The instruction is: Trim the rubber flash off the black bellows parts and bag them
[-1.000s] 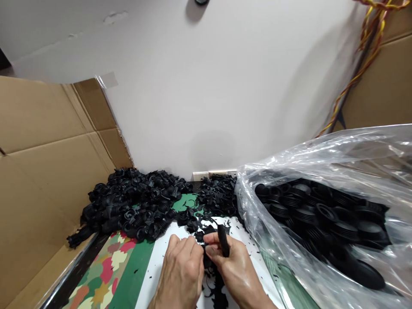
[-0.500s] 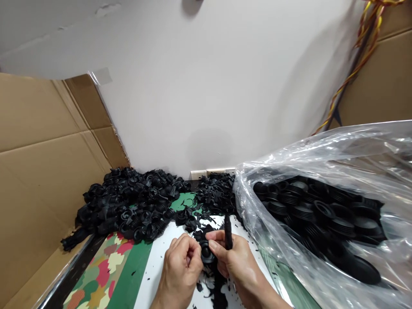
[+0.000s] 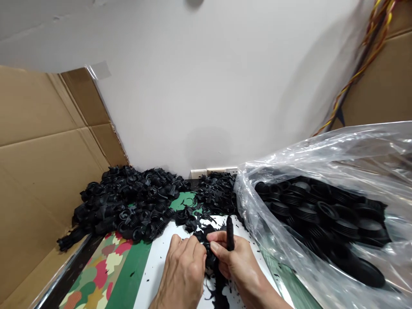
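Observation:
Between my two hands is a black ribbed rubber boot [image 3: 210, 254], mostly hidden by fingers. My left hand [image 3: 184, 270] lies back-up against its left side, fingers curled over it, the tips out of sight. On the right, my right hand [image 3: 238, 262] pinches the boot between thumb and forefinger. A black pen-shaped tool [image 3: 229, 234] stands up out of that same hand, its lower end hidden in the palm. Black rubber scraps [image 3: 220, 292] lie beneath the hands on a white sheet [image 3: 159, 257].
To the left rises a heap of black ribbed rubber boots [image 3: 138, 201]. Black trimmings [image 3: 217, 195] are piled at the wall beside a socket strip [image 3: 198, 173]. At right, a clear plastic bag [image 3: 257, 171] holds more rubber boots. A cardboard panel [image 3: 48, 171] borders the left side.
My left hand has turned from a pinch beside the boot to back-up, reaching over it, so less of the boot shows. My right hand keeps its grip almost in place.

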`<act>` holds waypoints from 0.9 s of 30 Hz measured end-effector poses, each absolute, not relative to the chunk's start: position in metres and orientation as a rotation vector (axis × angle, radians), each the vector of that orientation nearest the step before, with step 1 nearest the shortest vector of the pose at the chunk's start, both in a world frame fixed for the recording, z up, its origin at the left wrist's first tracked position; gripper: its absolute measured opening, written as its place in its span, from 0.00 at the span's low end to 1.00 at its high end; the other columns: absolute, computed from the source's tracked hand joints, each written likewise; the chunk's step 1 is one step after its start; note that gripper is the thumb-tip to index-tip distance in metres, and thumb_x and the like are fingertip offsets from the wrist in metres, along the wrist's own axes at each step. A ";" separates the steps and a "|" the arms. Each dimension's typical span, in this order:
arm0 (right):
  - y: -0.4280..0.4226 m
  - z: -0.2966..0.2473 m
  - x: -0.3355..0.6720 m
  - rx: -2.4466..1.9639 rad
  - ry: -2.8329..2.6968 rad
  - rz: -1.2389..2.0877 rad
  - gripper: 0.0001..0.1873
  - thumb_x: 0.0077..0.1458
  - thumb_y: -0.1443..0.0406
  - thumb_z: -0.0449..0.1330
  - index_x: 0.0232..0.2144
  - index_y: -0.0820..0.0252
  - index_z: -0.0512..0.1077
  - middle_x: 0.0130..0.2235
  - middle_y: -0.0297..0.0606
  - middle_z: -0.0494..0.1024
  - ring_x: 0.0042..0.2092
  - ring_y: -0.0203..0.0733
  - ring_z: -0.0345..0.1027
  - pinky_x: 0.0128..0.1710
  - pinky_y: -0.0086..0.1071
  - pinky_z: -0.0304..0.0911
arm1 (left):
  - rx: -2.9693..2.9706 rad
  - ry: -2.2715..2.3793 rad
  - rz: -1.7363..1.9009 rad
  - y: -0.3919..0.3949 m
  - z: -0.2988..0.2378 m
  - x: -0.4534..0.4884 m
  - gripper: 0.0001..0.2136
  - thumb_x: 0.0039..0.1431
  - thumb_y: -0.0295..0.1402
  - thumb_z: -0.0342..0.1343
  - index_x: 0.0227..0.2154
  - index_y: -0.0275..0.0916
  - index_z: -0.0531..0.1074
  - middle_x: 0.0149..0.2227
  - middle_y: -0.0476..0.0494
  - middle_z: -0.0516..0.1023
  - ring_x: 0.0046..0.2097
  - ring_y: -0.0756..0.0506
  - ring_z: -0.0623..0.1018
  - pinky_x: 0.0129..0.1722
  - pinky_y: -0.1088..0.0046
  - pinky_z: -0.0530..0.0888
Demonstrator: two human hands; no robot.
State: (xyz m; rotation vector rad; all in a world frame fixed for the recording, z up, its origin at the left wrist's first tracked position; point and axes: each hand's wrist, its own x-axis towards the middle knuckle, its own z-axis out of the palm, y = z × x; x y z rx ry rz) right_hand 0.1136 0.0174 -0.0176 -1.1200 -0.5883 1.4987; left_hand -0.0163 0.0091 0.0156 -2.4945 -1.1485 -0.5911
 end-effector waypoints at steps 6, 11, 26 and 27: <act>0.010 -0.012 0.108 -1.194 -0.740 1.335 0.08 0.34 0.66 0.63 0.23 0.64 0.73 0.18 0.31 0.70 0.22 0.36 0.62 0.22 0.29 0.56 | -2.351 -1.076 -0.694 0.008 0.006 -0.006 0.14 0.50 0.15 0.44 0.18 0.39 0.64 0.18 0.46 0.67 0.22 0.45 0.65 0.24 0.69 0.59; 0.007 -0.004 0.110 -1.223 -0.764 1.329 0.08 0.35 0.66 0.62 0.24 0.63 0.73 0.18 0.30 0.70 0.21 0.34 0.60 0.21 0.29 0.56 | -2.352 -1.096 -0.873 0.007 0.002 -0.008 0.12 0.51 0.17 0.43 0.19 0.39 0.64 0.19 0.46 0.66 0.23 0.45 0.65 0.24 0.69 0.59; 0.019 -0.023 0.112 -1.198 -0.685 1.395 0.11 0.33 0.63 0.67 0.21 0.62 0.72 0.13 0.25 0.63 0.14 0.28 0.49 0.14 0.26 0.44 | -2.503 -2.345 -2.162 0.021 0.001 -0.023 0.13 0.56 0.38 0.49 0.19 0.40 0.59 0.17 0.57 0.54 0.21 0.52 0.54 0.20 0.77 0.55; 0.019 -0.024 0.112 -1.203 -0.689 1.383 0.11 0.32 0.63 0.67 0.21 0.62 0.72 0.13 0.26 0.63 0.14 0.29 0.50 0.14 0.26 0.45 | -2.480 -2.342 -2.226 0.021 0.000 -0.024 0.14 0.56 0.38 0.49 0.18 0.41 0.58 0.17 0.57 0.54 0.21 0.52 0.54 0.20 0.77 0.55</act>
